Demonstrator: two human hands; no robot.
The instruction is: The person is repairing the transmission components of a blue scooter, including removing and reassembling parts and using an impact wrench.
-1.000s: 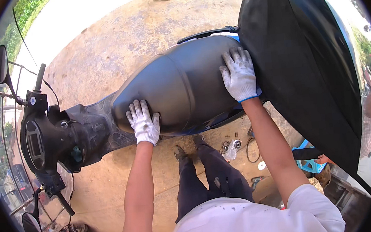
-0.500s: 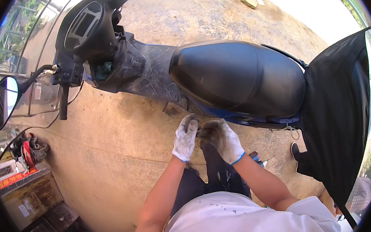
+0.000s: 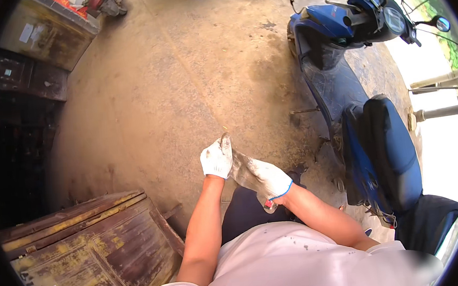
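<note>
Both my hands wear whitish knit work gloves, dirty grey at the fingers, and they meet in front of my waist. My left hand (image 3: 217, 159) is closed, its thumb pointing up, against the finger end of the work glove (image 3: 254, 172) on my right hand (image 3: 267, 178). That glove looks stretched toward the left hand, with its blue cuff edge at the wrist. The right fingers are hidden by the cloth and the left hand. Below the right wrist a small red and pale object (image 3: 269, 205) shows; its kind is unclear.
A blue electric scooter (image 3: 338, 91) with a dark seat stands to my right. A worn wooden chest (image 3: 124, 242) is close at the lower left; another wooden box (image 3: 51, 33) stands at the far left. Part of a red machine (image 3: 107, 2) shows beyond it. The concrete floor (image 3: 145, 106) is stained.
My view has turned left, away from the black-seated scooter. My hands, slightly apart before, have come together, the left one closing at the right glove's finger end.
</note>
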